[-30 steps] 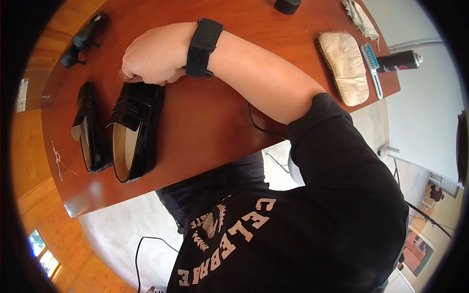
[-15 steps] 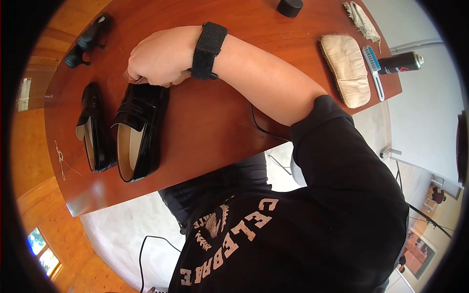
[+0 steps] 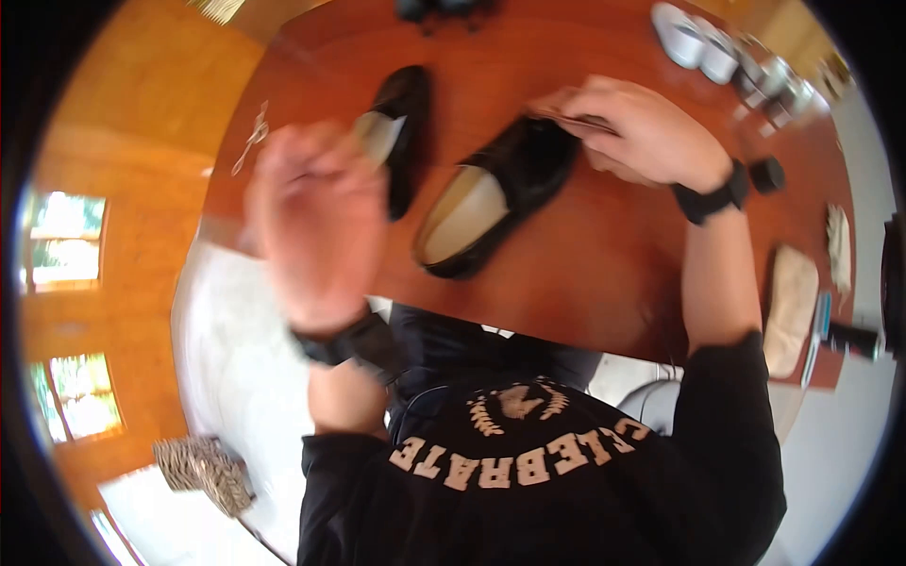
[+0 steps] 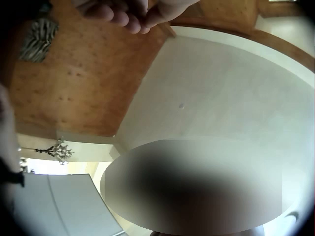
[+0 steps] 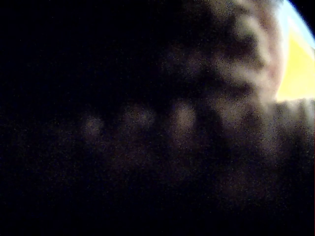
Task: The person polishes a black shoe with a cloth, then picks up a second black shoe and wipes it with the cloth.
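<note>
Two black loafers stand on the brown table [image 3: 613,274] in the head view. My right hand [image 3: 651,132] is over the toe of the nearer loafer [image 3: 543,156], its fingers and thumb gripping a brownish cloth [image 3: 566,118] against the toe. To the left is the other loafer [image 3: 408,156], partly covered by my left hand [image 3: 326,226]. That hand is raised, blurred, palm toward me, with fingers loosely bent and nothing seen in them. The left wrist view shows its fingertips [image 4: 118,17] close to the thumb. The right wrist view is nearly black.
Black heeled shoes [image 3: 444,8] stand at the far edge, white shoes [image 3: 698,42] at the far right. On the right are a black round container [image 3: 766,175], a beige pad [image 3: 791,307], a brush [image 3: 817,330] and a dark can [image 3: 851,338]. Pale string [image 3: 253,141] lies at left.
The head view has swung, shifting the loafers and table right. My left hand has come into view, raised. The right hand still holds the cloth at the nearer loafer's toe.
</note>
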A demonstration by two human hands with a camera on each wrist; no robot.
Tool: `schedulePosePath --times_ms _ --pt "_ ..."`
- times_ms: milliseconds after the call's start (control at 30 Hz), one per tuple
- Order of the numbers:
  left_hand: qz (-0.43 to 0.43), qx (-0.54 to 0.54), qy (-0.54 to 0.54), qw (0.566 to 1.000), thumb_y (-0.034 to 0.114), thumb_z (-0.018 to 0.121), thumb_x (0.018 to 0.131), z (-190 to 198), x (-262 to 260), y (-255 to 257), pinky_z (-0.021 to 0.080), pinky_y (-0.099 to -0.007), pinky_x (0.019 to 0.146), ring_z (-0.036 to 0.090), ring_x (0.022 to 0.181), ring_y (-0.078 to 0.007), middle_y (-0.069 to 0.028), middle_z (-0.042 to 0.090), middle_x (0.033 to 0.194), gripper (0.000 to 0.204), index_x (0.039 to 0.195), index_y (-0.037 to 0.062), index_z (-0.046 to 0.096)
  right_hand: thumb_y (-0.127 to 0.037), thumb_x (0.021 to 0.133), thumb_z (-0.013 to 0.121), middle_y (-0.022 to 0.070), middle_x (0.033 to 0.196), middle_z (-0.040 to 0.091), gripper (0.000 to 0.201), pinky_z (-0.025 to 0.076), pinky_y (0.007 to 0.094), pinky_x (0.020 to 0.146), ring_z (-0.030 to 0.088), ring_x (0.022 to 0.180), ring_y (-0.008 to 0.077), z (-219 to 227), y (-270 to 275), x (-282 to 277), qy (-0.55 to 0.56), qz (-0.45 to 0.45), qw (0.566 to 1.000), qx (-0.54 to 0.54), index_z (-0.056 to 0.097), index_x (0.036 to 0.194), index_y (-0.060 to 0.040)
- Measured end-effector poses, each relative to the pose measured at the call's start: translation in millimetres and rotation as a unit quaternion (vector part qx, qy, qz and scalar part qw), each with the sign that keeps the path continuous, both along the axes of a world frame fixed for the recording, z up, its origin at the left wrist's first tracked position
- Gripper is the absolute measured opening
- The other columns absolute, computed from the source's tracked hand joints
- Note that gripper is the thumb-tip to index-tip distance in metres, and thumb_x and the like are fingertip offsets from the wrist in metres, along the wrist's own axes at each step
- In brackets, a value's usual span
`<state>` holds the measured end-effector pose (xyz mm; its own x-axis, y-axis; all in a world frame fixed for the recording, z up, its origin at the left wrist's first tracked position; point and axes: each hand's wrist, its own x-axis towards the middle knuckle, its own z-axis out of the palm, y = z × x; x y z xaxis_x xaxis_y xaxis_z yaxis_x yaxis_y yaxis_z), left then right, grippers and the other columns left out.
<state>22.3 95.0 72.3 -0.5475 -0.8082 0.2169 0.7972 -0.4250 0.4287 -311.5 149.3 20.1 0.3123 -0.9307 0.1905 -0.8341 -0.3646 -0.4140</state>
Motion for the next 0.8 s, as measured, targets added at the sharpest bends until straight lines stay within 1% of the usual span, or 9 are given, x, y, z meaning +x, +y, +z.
schedulePosePath --times_ms 100,200,267,300,400,500,600,700,800 --pt "0.014 0.001 -0.018 1.0 0.014 0.058 0.103 -9 -24 8 0.042 -0.0311 0.079 0.047 0.09 -0.0164 -0.001 0.052 0.095 0.012 0.107 0.0058 0.065 -0.001 0.082 0.067 0.015 0.107 0.062 0.035 0.049 0.042 0.093 0.062 0.105 0.0367 6 4 1 -0.025 -0.012 1.0 0.002 0.064 0.117 0.0003" --pt "0.01 -0.021 -0.034 0.999 0.017 0.059 0.103 -12 -29 9 0.043 -0.0309 0.079 0.049 0.091 -0.0155 -0.0014 0.055 0.099 0.012 0.108 0.0078 0.065 -0.004 0.085 0.063 0.0155 0.103 0.062 0.025 0.049 0.0435 0.089 0.061 0.102 0.0369 9 3 4 -0.022 -0.029 0.999 0.011 0.066 0.11 -0.0008" --pt "0.019 -0.028 -0.046 0.998 0.02 0.06 0.102 -14 -29 9 0.043 -0.0313 0.079 0.052 0.09 -0.0153 -0.0017 0.059 0.1 0.014 0.108 0.0077 0.064 -0.001 0.084 0.064 0.0153 0.102 0.062 0.027 0.049 0.0431 0.089 0.061 0.101 0.0368 11 4 7 -0.014 -0.031 0.999 0.015 0.066 0.111 -0.0004" --pt "0.017 -0.037 -0.053 0.998 0.017 0.058 0.103 -13 -28 10 0.043 -0.0299 0.081 0.048 0.092 -0.0154 -0.0013 0.053 0.1 0.012 0.108 0.0087 0.066 -0.001 0.084 0.064 0.0154 0.102 0.061 0.027 0.049 0.043 0.089 0.061 0.101 0.037 10 3 7 -0.016 -0.028 0.999 0.016 0.066 0.111 -0.0001" --pt "0.03 -0.049 -0.066 0.996 0.017 0.058 0.103 -13 -29 12 0.043 -0.0298 0.08 0.047 0.092 -0.0153 -0.0014 0.053 0.1 0.012 0.108 0.0084 0.065 -0.001 0.084 0.065 0.0157 0.102 0.061 0.029 0.049 0.0428 0.089 0.06 0.101 0.0374 9 3 6 -0.021 -0.024 0.999 0.022 0.065 0.112 0.0009" --pt "0.027 -0.048 -0.048 0.997 0.018 0.061 0.102 -17 -28 9 0.044 -0.0318 0.078 0.054 0.091 -0.0156 -0.003 0.062 0.099 0.017 0.11 0.0045 0.066 -0.001 0.083 0.065 0.0161 0.103 0.061 0.03 0.048 0.0426 0.09 0.06 0.101 0.0378 10 3 9 -0.027 -0.024 0.999 0.027 0.065 0.113 0.0019" --pt "0.021 -0.048 -0.044 0.998 0.018 0.062 0.101 -17 -28 10 0.045 -0.0318 0.078 0.054 0.091 -0.0154 -0.0033 0.062 0.1 0.017 0.11 0.004 0.066 -0.001 0.083 0.064 0.0163 0.104 0.061 0.03 0.048 0.0425 0.09 0.06 0.101 0.0378 9 3 8 -0.024 -0.021 0.999 0.025 0.065 0.114 0.0023" --pt "0.027 -0.054 -0.069 0.996 0.017 0.059 0.103 -14 -29 14 0.042 -0.03 0.079 0.047 0.092 -0.0154 -0.0016 0.053 0.1 0.012 0.109 0.0082 0.064 -0.001 0.083 0.064 0.0162 0.104 0.061 0.031 0.049 0.0423 0.09 0.061 0.101 0.0376 12 3 9 -0.02 -0.025 0.999 0.032 0.065 0.114 0.0024" --pt "0.044 -0.05 -0.084 0.994 0.017 0.06 0.102 -14 -31 15 0.042 -0.0301 0.079 0.047 0.091 -0.0157 -0.0015 0.052 0.1 0.011 0.108 0.0083 0.063 0.0 0.083 0.064 0.0162 0.105 0.062 0.031 0.049 0.0421 0.09 0.061 0.102 0.0375 12 4 9 -0.022 -0.026 0.999 0.034 0.065 0.114 0.0024"
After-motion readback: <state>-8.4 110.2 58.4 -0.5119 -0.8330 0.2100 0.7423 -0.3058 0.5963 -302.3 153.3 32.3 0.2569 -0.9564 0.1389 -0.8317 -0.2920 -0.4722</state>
